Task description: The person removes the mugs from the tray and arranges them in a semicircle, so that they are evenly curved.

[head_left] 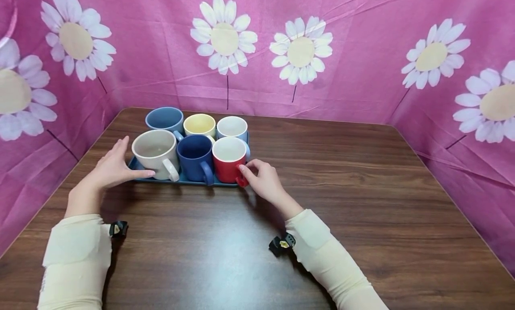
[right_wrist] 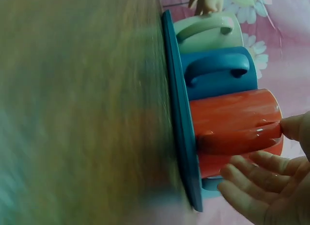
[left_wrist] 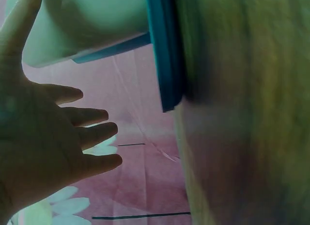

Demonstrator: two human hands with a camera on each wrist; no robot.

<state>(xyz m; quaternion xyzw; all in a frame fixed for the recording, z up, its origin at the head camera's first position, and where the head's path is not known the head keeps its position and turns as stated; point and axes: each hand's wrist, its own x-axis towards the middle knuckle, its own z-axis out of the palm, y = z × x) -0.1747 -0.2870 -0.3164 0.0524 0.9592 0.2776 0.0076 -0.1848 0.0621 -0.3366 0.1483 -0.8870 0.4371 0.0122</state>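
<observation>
A blue tray [head_left: 189, 182] holds several mugs in two rows. In its front row stand a light grey mug [head_left: 149, 166], a navy mug [head_left: 192, 164] and a red mug [head_left: 224, 169] with a white inside. My left hand [head_left: 106, 167] is beside the grey mug, fingers spread and thumb stretched along its lower front. In the left wrist view, the fingers are straight and hold nothing. My right hand [head_left: 264, 181] pinches the handle of the red mug between thumb and forefinger. The right wrist view shows the red mug [right_wrist: 232, 113] still against the tray.
The back row has a large blue mug [head_left: 164, 118], a yellow mug [head_left: 200, 123] and a light blue mug with a white inside [head_left: 232, 125]. The brown wooden table [head_left: 362, 189] reaches a pink flowered cloth [head_left: 362, 77] behind and at the sides.
</observation>
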